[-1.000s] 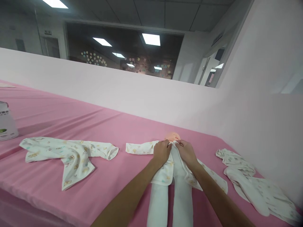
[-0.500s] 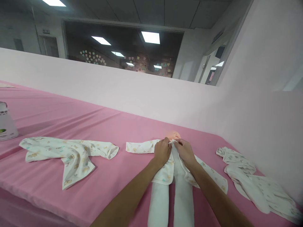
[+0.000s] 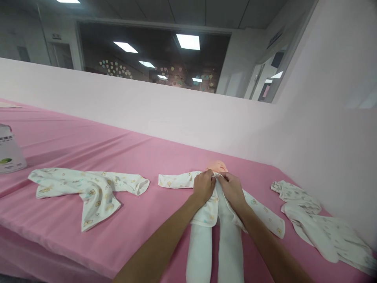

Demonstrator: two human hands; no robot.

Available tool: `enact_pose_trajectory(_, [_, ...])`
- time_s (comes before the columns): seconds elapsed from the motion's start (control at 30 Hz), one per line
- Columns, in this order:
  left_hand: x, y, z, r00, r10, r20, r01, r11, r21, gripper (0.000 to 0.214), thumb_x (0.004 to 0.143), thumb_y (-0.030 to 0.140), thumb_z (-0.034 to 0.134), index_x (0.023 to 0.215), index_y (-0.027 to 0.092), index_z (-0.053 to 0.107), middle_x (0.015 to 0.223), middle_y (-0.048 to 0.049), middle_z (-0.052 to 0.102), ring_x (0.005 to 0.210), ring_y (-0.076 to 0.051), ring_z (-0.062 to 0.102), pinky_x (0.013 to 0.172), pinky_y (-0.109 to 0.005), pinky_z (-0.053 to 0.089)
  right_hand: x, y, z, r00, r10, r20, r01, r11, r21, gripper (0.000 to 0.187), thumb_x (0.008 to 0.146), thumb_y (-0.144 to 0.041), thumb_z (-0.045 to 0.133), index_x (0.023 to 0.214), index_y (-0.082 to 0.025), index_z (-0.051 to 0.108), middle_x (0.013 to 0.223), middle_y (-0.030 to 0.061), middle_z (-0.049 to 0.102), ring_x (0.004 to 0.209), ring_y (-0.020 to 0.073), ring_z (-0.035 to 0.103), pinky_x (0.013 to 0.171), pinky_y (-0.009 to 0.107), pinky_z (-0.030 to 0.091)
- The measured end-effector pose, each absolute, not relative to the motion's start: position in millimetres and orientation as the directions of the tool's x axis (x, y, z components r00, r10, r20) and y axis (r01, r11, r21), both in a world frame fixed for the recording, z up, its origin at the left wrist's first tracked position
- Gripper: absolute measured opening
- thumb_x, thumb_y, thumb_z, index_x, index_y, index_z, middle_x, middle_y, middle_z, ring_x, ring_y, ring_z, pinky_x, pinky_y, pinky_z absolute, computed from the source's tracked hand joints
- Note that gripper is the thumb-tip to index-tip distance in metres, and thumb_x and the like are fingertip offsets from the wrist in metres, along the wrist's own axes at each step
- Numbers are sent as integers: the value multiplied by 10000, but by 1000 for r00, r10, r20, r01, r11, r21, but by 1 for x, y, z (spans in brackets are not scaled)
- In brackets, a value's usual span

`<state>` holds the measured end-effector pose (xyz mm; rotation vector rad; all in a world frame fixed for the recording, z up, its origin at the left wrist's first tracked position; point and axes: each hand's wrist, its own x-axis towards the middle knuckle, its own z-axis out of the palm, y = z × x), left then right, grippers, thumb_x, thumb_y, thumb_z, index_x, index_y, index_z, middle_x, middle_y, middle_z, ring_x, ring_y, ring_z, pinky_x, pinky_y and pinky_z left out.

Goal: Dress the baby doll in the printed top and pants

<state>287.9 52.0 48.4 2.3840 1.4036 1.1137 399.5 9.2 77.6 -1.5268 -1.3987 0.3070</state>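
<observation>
A doll with a peach-coloured head (image 3: 218, 166) and white cloth legs (image 3: 231, 251) lies on its back. It wears a white printed baby shirt (image 3: 203, 214), whose front hangs apart over the white body and whose sleeves stretch out to both sides. At the neckline my left hand (image 3: 204, 188) is closed, pinching the left edge of the shirt's collar. Close beside it, my right hand (image 3: 232, 192) pinches the right edge. The fingertips nearly meet just below the head. My hands hide much of the chest and part of the neckline.
Pink sheeting (image 3: 141, 220) covers the bed. Another printed baby garment (image 3: 94, 192) lies crumpled on the left, with a white bottle (image 3: 10, 151) behind it. Rumpled white baby clothes (image 3: 318, 228) lie on the right. A pale wall (image 3: 165, 114) with a window borders the far side.
The view has tilted and shifted slightly. Both hands stay closed at the shirt's neckline, with only a small shift of the fingers.
</observation>
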Motion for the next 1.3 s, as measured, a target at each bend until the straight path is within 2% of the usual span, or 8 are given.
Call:
enact_pose_trajectory(0.47, [286, 52, 48, 288, 806, 517, 654, -560, 509, 175, 928, 265, 381, 909, 205, 545, 894, -58, 683, 802, -218, 625, 670, -296, 370, 394, 4, 77, 295, 865, 406, 593, 168, -788, 230, 785, -325, 536, 906, -191, 679, 967, 51, 715, 905, 210, 639, 842, 334, 454])
enact_pose_trajectory(0.7, [287, 53, 50, 261, 897, 356, 489, -441, 753, 77, 838, 222, 476, 862, 184, 539, 882, -96, 646, 880, -255, 584, 738, -330, 379, 384, -5, 73, 217, 850, 480, 714, 197, -671, 240, 821, -265, 474, 911, -202, 688, 1049, 55, 695, 968, 205, 610, 850, 324, 433])
enact_pose_trajectory(0.8, [282, 54, 53, 318, 898, 303, 389, -415, 822, 65, 805, 244, 507, 785, 188, 531, 813, -48, 618, 798, -196, 559, 677, -282, 382, 385, -8, 71, 177, 847, 501, 741, 220, -634, 259, 841, -259, 445, 902, -201, 689, 1075, 60, 690, 996, 206, 604, 864, 324, 431])
enact_pose_trajectory(0.87, [276, 57, 55, 399, 882, 250, 292, -381, 877, 125, 802, 292, 513, 734, 188, 520, 710, -3, 573, 661, -136, 516, 588, -239, 368, 387, -9, 70, 151, 848, 508, 757, 231, -612, 275, 855, -261, 427, 901, -201, 691, 1095, 63, 684, 1019, 206, 602, 885, 330, 432])
enact_pose_trajectory(1.0, [267, 64, 55, 506, 854, 125, 164, -237, 958, 218, 823, 346, 463, 674, 188, 481, 535, 51, 422, 424, -73, 327, 421, -216, 255, 392, -9, 67, 96, 860, 502, 779, 249, -576, 298, 872, -266, 423, 968, -211, 700, 1193, 57, 653, 1118, 209, 576, 960, 354, 416])
enact_pose_trajectory(1.17, [269, 65, 54, 493, 866, 82, 76, -136, 988, 202, 801, 342, 487, 668, 194, 452, 523, 70, 367, 387, -56, 246, 391, -214, 182, 393, -13, 66, 122, 879, 460, 772, 207, -600, 291, 851, -240, 434, 979, -221, 694, 1246, 43, 626, 1168, 211, 552, 989, 363, 407])
enact_pose_trajectory(1.3, [272, 61, 55, 456, 884, 106, 20, -130, 991, 203, 787, 304, 496, 640, 188, 418, 536, 70, 346, 436, -57, 265, 417, -203, 207, 392, -13, 64, 194, 884, 426, 720, 167, -673, 400, 865, -282, 429, 1243, -212, 541, 1239, 67, 610, 1139, 204, 561, 948, 355, 438])
